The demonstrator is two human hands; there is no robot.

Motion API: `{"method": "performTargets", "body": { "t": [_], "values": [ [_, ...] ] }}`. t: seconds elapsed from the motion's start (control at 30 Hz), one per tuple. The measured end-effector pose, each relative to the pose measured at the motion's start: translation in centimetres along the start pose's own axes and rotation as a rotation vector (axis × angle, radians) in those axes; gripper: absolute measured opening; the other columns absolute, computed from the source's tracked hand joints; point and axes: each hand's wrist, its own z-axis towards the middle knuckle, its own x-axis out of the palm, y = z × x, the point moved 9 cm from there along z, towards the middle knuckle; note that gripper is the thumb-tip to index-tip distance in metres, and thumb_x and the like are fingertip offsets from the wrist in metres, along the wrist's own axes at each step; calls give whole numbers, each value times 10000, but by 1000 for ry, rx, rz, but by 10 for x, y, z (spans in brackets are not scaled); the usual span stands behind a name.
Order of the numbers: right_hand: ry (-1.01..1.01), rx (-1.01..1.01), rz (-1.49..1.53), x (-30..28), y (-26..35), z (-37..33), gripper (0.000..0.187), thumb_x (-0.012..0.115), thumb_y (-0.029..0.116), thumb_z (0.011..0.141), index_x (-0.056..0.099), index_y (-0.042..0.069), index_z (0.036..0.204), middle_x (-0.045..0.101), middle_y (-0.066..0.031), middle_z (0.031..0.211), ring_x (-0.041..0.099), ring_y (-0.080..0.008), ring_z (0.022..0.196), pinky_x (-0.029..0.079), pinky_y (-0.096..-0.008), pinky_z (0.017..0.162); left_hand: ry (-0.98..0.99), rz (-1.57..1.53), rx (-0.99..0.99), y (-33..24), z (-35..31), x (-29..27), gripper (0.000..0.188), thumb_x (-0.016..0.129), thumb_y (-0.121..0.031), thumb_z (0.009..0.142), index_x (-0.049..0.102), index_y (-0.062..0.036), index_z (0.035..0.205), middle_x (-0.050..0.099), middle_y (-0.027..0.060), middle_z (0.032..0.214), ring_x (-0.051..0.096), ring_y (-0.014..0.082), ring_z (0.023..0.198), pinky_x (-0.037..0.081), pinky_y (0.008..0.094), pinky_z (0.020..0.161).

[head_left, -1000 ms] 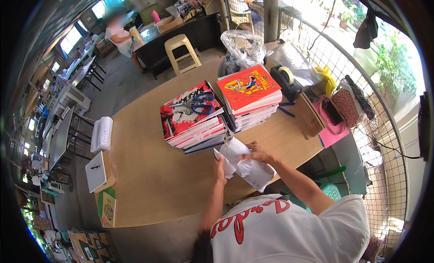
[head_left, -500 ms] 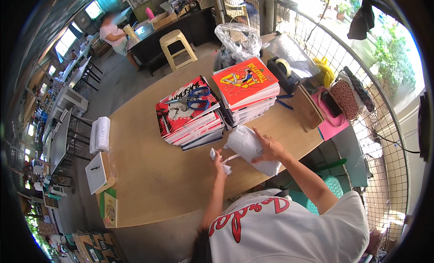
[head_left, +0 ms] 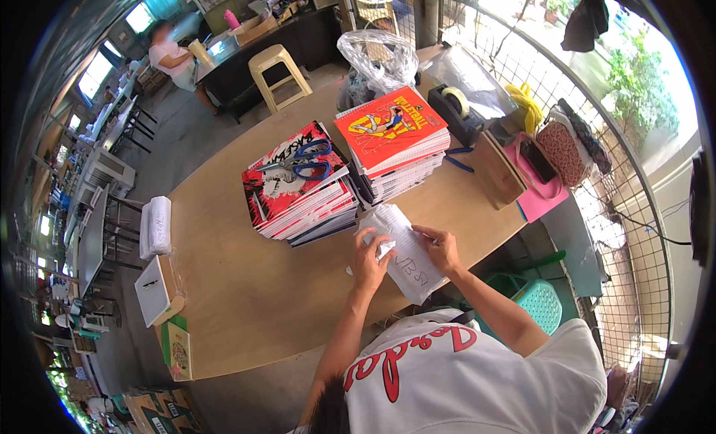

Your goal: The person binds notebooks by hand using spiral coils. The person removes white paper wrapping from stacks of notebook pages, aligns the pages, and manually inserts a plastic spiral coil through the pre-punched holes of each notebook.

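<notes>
A packet wrapped in white lined paper [head_left: 409, 264], with handwriting on its upper face, lies at the near edge of the table in front of me. My left hand [head_left: 368, 264] is over its left side, fingers closed on a crumpled piece of white paper [head_left: 385, 248]. At the packet's right edge, my right hand [head_left: 440, 252] has its fingers curled and gripping the wrapping. Just beyond are two stacks of notebooks, one with a red and black cover [head_left: 287, 173], the other with an orange-red cover [head_left: 391, 128]. Blue-handled scissors [head_left: 309, 165] rest on the left stack.
On the right stand a tape dispenser [head_left: 456, 109], a brown wooden box [head_left: 498, 169] and a patterned pouch [head_left: 563, 152]. Blue-handled pliers [head_left: 458, 159] lie beside the box. White bundles [head_left: 155, 226] sit at the left edge. A beige stool [head_left: 277, 77] and a seated person are farther off.
The packet has turned, so its handwriting now shows. My left hand moved up onto it with the crumpled paper. My right hand went from spread fingers to curled at its edge.
</notes>
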Motion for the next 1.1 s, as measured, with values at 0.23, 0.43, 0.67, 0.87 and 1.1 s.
{"method": "performTargets", "body": {
  "t": [0.23,0.43,0.67,0.87,1.1],
  "values": [
    [-108,412,760,6,-34,-16,322,563,261,1030,706,8,1168,715,-44,966,637,-122,842,476,-251,689,115,-39,-100,-2,4,16,410,797,-228,811,626,-145,1174,527,106,1122,603,328,978,504,421,789],
    [159,263,890,17,-17,-47,306,555,261,1031,702,9,1123,697,-104,1153,610,-179,1110,472,-357,970,205,148,23,-22,17,12,403,816,-129,767,638,-203,1120,525,63,1152,647,297,929,529,427,732],
    [326,57,577,-8,3,-85,254,533,169,1028,735,31,1097,727,-67,1103,617,-162,1076,432,-334,970,406,245,191,-59,4,30,437,777,-4,696,665,-188,1076,614,0,1116,669,242,983,550,388,773],
    [637,84,590,-14,34,-116,264,536,157,1026,721,23,1157,730,-87,1133,619,-174,1112,424,-350,1043,370,19,342,-51,-64,30,251,754,-112,728,689,-143,968,640,29,1100,658,271,966,538,403,810],
    [129,352,652,-45,7,-64,690,712,370,901,484,-30,1414,618,-196,1274,578,-275,1202,423,-401,1059,442,-156,218,-76,-68,16,168,725,-168,810,650,-95,941,649,58,1029,647,272,949,516,395,810]
  ]
}}
